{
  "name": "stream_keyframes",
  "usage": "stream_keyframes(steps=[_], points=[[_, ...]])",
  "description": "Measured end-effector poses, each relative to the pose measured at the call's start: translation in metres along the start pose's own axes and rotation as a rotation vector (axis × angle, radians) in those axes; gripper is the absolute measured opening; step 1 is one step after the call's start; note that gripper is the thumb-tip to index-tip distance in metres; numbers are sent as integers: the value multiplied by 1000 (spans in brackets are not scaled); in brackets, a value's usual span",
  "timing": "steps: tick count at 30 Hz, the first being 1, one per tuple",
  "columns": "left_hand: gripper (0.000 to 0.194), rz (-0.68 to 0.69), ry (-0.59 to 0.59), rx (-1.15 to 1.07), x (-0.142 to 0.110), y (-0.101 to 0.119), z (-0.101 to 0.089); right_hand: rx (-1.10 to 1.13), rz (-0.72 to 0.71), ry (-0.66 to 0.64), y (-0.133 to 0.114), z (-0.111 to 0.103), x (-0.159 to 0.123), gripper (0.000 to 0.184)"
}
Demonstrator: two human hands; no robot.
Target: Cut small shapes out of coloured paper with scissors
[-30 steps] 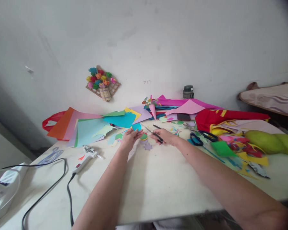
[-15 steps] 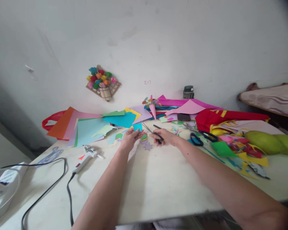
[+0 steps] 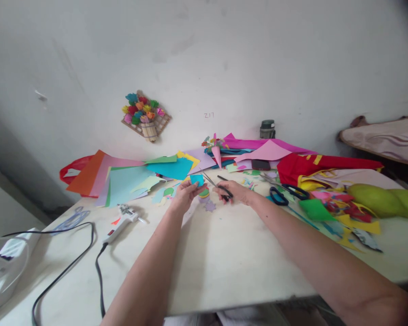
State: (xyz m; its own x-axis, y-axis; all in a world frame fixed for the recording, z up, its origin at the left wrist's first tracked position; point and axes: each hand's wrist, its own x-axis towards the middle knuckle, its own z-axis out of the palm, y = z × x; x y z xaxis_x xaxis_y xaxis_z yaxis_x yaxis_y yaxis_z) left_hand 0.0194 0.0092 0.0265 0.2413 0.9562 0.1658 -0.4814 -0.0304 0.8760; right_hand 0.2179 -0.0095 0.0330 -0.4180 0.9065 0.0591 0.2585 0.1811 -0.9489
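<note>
My left hand [image 3: 186, 194] pinches a small piece of blue paper [image 3: 197, 179] between thumb and fingers, above the table. Beside it, my right hand [image 3: 236, 192] is closed round the black handles of a pair of scissors [image 3: 226, 191]. The slim metal blades point up and left, just right of the blue paper, and appear slightly apart. Whether they touch the paper I cannot tell. Below the hands lie a purple star-shaped cutout [image 3: 210, 206] and a round green and yellow paper piece [image 3: 204, 194].
A glue gun [image 3: 119, 226] with a black cord lies at left, near a white power strip [image 3: 13, 253]. Coloured sheets [image 3: 129, 181] spread along the wall. Larger dark-handled scissors [image 3: 294, 192], paper scraps [image 3: 340, 208] and a green object [image 3: 377, 201] lie at right.
The blue paper has turned a little and shifted slightly right in my left hand. My right hand with the scissors stays nearly in place.
</note>
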Motion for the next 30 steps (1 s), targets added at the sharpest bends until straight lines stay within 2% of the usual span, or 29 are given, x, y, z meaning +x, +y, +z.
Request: stream_keyframes(steps=[8,14,30], points=[[17,-19,-50,36,3,-7,-2,34,-31,1,8,6,5,37],[15,-32,-20,15,3,-9,0,28,-35,48,13,9,9,37],[13,-27,-20,25,2,-9,3,34,-60,44,15,13,9,34]])
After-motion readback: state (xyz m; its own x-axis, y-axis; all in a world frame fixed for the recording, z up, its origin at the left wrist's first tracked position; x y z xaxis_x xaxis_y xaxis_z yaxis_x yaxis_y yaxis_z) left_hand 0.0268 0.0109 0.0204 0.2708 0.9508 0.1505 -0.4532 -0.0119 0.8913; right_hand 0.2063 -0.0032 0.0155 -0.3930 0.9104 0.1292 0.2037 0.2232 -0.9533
